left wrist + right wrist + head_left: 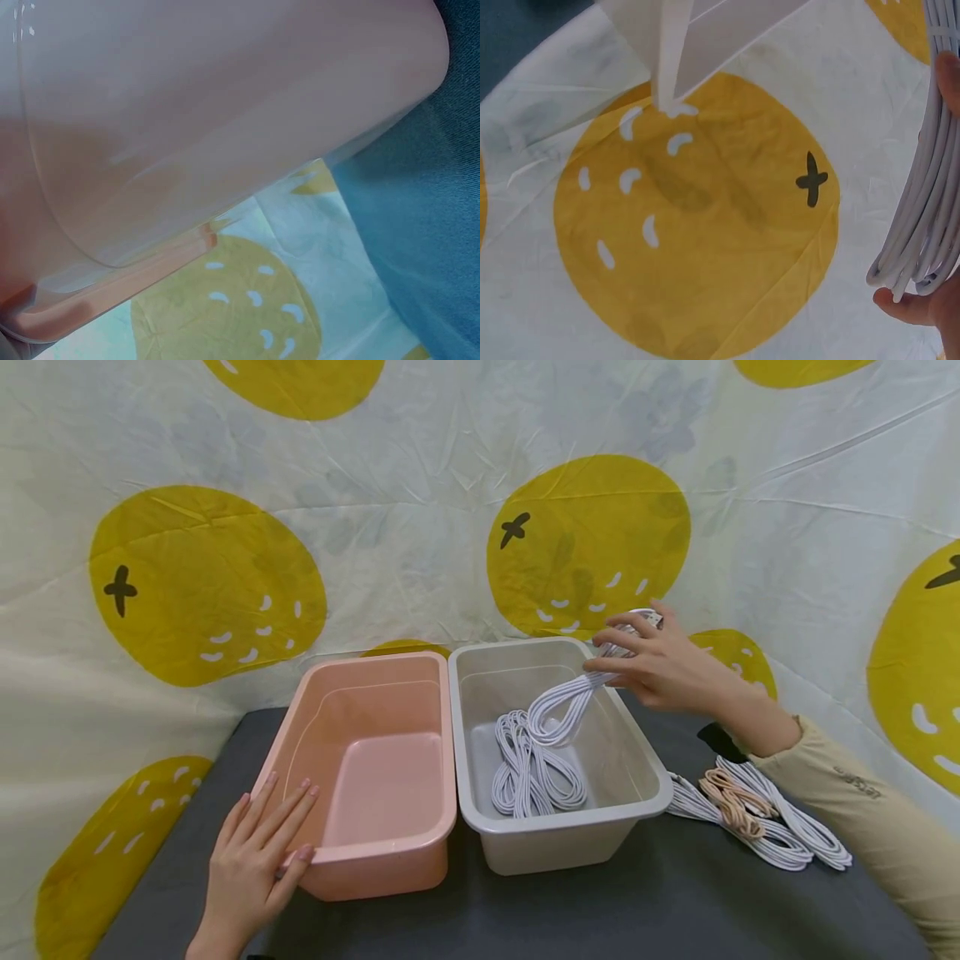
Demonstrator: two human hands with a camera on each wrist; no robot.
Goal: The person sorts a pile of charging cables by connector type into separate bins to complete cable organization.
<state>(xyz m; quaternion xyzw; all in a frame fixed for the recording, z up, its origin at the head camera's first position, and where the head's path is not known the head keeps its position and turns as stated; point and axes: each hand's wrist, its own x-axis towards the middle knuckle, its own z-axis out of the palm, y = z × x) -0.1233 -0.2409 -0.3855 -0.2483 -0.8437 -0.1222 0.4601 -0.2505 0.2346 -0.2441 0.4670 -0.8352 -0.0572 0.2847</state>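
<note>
My right hand [663, 660] grips a coiled white cable [562, 706] over the right side of the grey bin [570, 817]. The cable's lower loops hang into that bin, overlapping a second white cable bundle [525, 777] that lies on its floor. In the right wrist view, fingers press along the held coil [930, 187]. On the left, my left hand [258, 852] rests with straight, spread fingers on the near-left rim of the pink bin [375, 843], thumb at the front edge. The pink bin's outer wall [225, 97] fills much of the left wrist view.
Right of the grey bin, more white cable bundles [802, 827] and a smaller peach-coloured cable bundle [735, 802] lie on the dark tabletop [525, 918]. The two bins stand side by side. A fabric backdrop [405, 568] with yellow fruit prints hangs behind them.
</note>
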